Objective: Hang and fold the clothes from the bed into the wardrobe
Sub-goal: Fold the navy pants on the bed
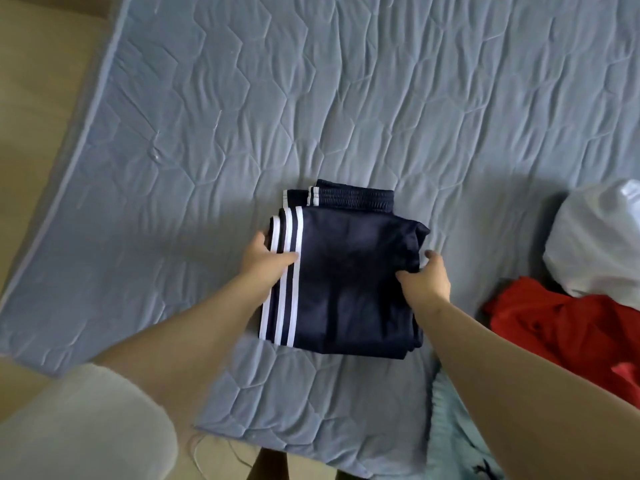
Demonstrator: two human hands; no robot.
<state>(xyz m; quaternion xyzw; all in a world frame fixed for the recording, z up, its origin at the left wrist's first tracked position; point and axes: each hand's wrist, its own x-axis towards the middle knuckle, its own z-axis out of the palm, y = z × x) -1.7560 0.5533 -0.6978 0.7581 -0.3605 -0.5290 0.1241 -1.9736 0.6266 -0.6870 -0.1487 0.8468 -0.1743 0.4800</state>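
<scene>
Folded navy track pants (346, 271) with white side stripes lie in the middle of the blue quilted bed (346, 98). My left hand (265, 258) grips the striped left edge, thumb on top and fingers tucked under. On the opposite side my right hand (424, 277) pinches the bundle's right edge. The elastic waistband shows at the far end of the bundle. No wardrobe is in view.
A red garment (561, 327) lies crumpled at the right, with a white garment (599, 244) behind it. A pale light-blue cloth (453, 427) lies at the bed's near edge under my right forearm. Beige floor (41, 98) shows past the bed's left edge.
</scene>
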